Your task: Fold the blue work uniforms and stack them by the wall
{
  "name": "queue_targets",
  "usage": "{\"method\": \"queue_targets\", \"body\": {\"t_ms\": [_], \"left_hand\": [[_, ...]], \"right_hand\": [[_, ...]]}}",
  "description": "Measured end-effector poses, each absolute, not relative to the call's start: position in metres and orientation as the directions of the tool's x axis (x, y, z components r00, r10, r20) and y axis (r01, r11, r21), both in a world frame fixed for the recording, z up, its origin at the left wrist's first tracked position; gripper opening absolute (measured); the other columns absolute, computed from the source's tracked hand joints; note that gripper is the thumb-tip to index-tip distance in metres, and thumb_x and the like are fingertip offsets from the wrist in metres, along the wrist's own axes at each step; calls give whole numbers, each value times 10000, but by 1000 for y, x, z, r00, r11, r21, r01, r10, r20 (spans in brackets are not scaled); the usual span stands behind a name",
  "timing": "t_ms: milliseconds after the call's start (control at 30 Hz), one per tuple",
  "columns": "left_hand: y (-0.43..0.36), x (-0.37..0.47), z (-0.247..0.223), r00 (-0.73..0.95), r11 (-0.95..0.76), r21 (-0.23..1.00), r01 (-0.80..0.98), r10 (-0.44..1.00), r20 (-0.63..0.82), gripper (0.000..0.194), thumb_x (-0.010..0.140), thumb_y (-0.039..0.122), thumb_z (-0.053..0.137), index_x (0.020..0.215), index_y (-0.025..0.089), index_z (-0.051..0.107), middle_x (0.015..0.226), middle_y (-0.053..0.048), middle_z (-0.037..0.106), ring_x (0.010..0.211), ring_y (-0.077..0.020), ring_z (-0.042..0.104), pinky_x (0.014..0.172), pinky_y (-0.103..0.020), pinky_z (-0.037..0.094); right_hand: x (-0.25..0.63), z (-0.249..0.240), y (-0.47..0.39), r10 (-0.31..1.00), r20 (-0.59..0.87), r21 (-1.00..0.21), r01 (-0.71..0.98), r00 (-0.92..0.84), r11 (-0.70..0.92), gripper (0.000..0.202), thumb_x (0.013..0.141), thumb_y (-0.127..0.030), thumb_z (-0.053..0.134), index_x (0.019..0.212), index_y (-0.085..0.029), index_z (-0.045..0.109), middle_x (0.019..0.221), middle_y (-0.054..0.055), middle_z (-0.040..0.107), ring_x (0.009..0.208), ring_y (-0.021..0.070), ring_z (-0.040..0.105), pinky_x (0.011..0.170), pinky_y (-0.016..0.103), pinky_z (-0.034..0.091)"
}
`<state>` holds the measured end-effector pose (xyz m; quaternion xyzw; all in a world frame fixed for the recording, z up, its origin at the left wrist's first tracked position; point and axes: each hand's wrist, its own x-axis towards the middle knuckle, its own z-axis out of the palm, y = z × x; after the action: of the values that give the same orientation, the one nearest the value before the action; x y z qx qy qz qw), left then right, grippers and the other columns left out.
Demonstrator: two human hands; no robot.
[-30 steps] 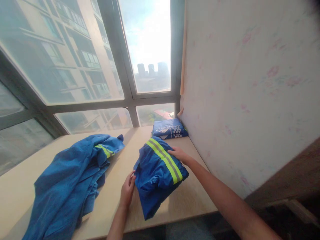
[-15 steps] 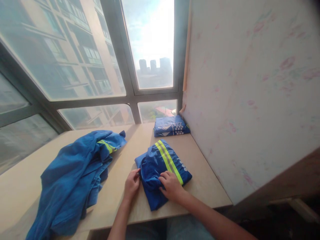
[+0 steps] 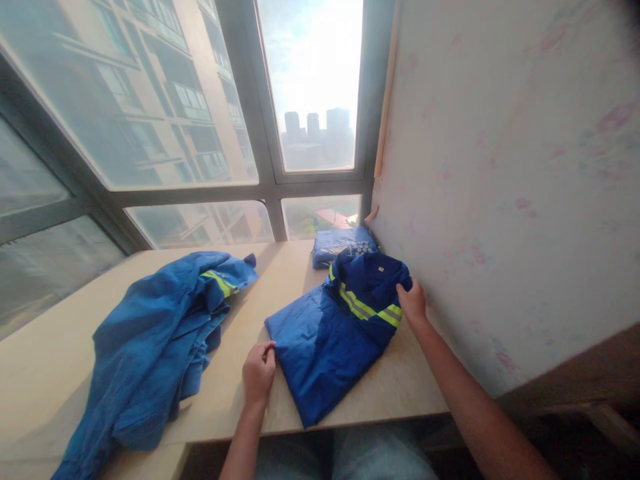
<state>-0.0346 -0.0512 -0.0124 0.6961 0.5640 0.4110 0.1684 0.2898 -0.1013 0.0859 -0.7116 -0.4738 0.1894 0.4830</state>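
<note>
pinching reflective-striped blue jacket (image 3: 335, 353) in left hand (image 3: 259, 375) and right hand (image 3: 414, 304); partly hiding folded blue bundle (image 3: 331, 247) by floral wall (image 3: 500, 167); flanked by rumpled blue garment (image 3: 145, 353) on worktop (image 3: 229, 373)

Head view — close above the near edge of the wooden tabletop (image 3: 285, 273), facing forward and down across it.

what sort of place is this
Probably an upper-floor room in a home, perhaps an enclosed balcony: large windows face a multi-storey building, the wall has a floral pattern, and a pale tabletop runs up to the windows.
</note>
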Motion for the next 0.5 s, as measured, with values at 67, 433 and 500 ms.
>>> {"method": "queue_targets", "body": {"t_ms": [67, 433, 500], "left_hand": [[-54, -36, -12, -45, -246, 683, 688, 925, 378, 283, 860, 363, 467, 892, 186, 685, 915, -98, 704, 853, -256, 669, 812, -380, 538], [-101, -16, -8, 151, -299, 610, 734, 947, 283, 336, 912, 373, 435, 1101, 186, 642, 1073, -116, 703, 999, -271, 675, 895, -398, 530], [-118, -9, -14, 131, -248, 621, 744, 965, 229, 366, 899, 392, 462, 1137, 167, 628, 1125, -142, 699, 1049, -292, 670, 921, -421, 523]], "right_hand": [[296, 72, -115, 858, 239, -721, 675, 456, -158, 365, 910, -307, 578, 1256, -217, 647, 1320, 174, 588, 1224, 311, 550, 1016, 486, 475], [273, 24, -135, 921, 131, -588, 777, 367, -226, 386, 926, -424, 617, 1241, -202, 613, 1202, 124, 652, 1042, 234, 650, 925, 366, 525], [263, 24, -118, 944, 64, -603, 766, 323, -221, 467, 877, -393, 651, 1290, -185, 589, 1197, 132, 676, 1063, 253, 658, 954, 346, 504]]}}
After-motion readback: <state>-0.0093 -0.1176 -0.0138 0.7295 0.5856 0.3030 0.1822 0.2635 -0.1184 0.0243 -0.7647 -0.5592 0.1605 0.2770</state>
